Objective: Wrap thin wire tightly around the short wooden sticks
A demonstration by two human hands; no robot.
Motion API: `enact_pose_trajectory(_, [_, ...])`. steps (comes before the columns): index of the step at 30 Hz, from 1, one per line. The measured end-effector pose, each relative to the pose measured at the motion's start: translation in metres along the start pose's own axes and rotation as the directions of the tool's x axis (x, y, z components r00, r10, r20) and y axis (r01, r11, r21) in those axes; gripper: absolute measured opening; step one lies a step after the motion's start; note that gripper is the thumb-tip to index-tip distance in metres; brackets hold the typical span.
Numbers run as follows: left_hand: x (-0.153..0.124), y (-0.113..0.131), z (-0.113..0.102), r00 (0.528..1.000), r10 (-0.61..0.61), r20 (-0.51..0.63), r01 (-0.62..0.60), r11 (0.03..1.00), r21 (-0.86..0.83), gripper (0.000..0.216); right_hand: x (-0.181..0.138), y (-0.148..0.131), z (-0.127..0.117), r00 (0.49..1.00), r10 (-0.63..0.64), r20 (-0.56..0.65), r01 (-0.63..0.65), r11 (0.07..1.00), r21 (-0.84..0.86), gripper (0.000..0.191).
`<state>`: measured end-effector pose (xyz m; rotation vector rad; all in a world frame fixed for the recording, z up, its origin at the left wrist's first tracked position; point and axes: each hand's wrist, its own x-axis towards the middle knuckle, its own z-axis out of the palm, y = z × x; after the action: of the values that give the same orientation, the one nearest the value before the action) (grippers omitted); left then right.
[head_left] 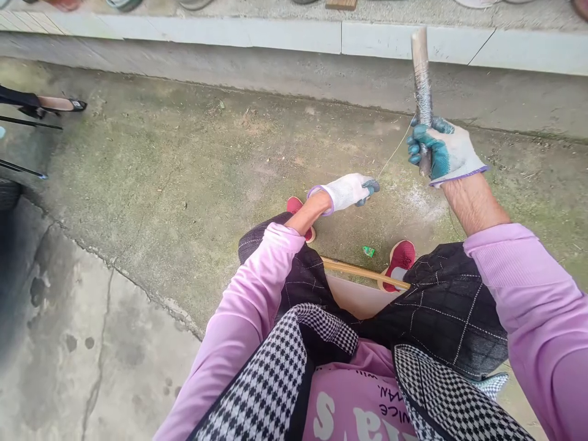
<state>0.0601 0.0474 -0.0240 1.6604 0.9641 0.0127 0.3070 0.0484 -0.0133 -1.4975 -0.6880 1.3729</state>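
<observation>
My right hand (443,153), in a white work glove with teal coated fingers, is wrapped round the lower part of a wooden stick (419,49). Silvery wire (423,98) is wound in many turns about the stick's middle, and the stick points up and away from me. One thin strand (395,151) runs from the stick down to my left hand (351,191). That hand wears the same kind of glove; its fingers are closed and pinch the strand's end.
A raised ledge with white tiles (294,35) crosses the top, with shoes along it. Between my knees is a wooden bar (362,272). A green scrap (368,251) lies on the concrete ground (184,171). At left is another person's foot in a black shoe (78,105).
</observation>
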Motion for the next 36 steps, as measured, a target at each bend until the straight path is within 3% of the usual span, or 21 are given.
enact_pose_trajectory(3, [-0.002, 0.003, 0.004, 0.999, -0.042, -0.008, 0.042, 0.999, 0.014, 0.029, 0.006, 0.000, -0.006, 0.996, 0.002, -0.094, -0.003, 1.000, -0.019, 0.026])
enact_pose_trajectory(5, [-0.006, 0.008, 0.005, 0.999, -0.043, 0.012, 0.042, 0.999, 0.023, 0.028, 0.008, 0.003, -0.006, 0.990, -0.045, -0.132, 0.012, 0.971, -0.240, 0.023])
enact_pose_trajectory(7, [-0.012, 0.015, 0.004, 0.997, -0.038, 0.063, 0.037, 0.999, 0.015, 0.027, 0.009, 0.006, -0.006, 0.986, -0.133, -0.100, 0.048, 0.802, -0.595, 0.019])
enact_pose_trajectory(10, [-0.021, 0.022, 0.000, 0.987, -0.030, 0.156, 0.038, 0.998, -0.049, 0.027, 0.009, 0.011, -0.009, 0.991, -0.126, 0.041, 0.088, 0.390, -0.917, 0.017])
enact_pose_trajectory(12, [-0.023, 0.024, -0.005, 0.984, -0.013, 0.179, 0.032, 0.994, -0.100, 0.025, 0.009, 0.014, -0.011, 0.995, -0.022, 0.094, 0.096, 0.221, -0.971, 0.010])
enact_pose_trajectory(14, [-0.022, 0.023, -0.010, 0.992, -0.010, 0.126, 0.029, 0.989, -0.145, 0.022, 0.008, 0.016, -0.011, 0.983, 0.113, 0.148, 0.139, 0.080, -0.987, 0.009])
enact_pose_trajectory(17, [-0.017, 0.018, -0.022, 0.996, -0.064, -0.057, 0.052, 0.982, -0.181, 0.019, 0.005, 0.020, -0.010, 0.946, 0.256, 0.201, 0.207, 0.005, -0.978, 0.017])
enact_pose_trajectory(19, [-0.015, 0.016, -0.033, 0.978, -0.103, -0.182, 0.066, 0.978, -0.196, 0.014, 0.001, 0.023, -0.010, 0.903, 0.348, 0.252, 0.238, 0.084, -0.968, 0.012])
enact_pose_trajectory(23, [-0.014, 0.014, -0.055, 0.924, -0.153, -0.351, 0.066, 0.967, -0.246, 0.007, -0.015, 0.018, -0.011, 0.706, 0.517, 0.485, 0.211, 0.499, -0.840, 0.030])
enact_pose_trajectory(25, [-0.012, 0.014, -0.059, 0.910, -0.155, -0.384, 0.047, 0.960, -0.276, 0.008, -0.024, 0.009, -0.012, 0.665, 0.482, 0.571, 0.149, 0.664, -0.733, 0.044])
enact_pose_trajectory(27, [-0.009, 0.012, -0.057, 0.907, -0.173, -0.384, 0.062, 0.957, -0.285, 0.011, -0.031, -0.001, -0.012, 0.704, 0.392, 0.593, 0.092, 0.777, -0.623, 0.055])
enact_pose_trajectory(31, [-0.003, 0.010, -0.034, 0.962, -0.151, -0.229, 0.101, 0.971, -0.218, 0.018, -0.024, -0.008, -0.007, 0.887, 0.087, 0.454, 0.086, 0.934, -0.346, 0.060])
enact_pose_trajectory(34, [-0.006, 0.013, -0.018, 0.994, -0.066, -0.087, 0.051, 0.984, -0.168, 0.016, -0.005, 0.002, -0.005, 0.955, -0.055, 0.290, 0.148, 0.939, -0.309, 0.051])
enact_pose_trajectory(36, [-0.009, 0.016, -0.013, 0.998, -0.036, -0.047, 0.029, 0.990, -0.141, 0.014, 0.007, 0.011, -0.005, 0.973, -0.072, 0.219, 0.172, 0.860, -0.481, 0.040])
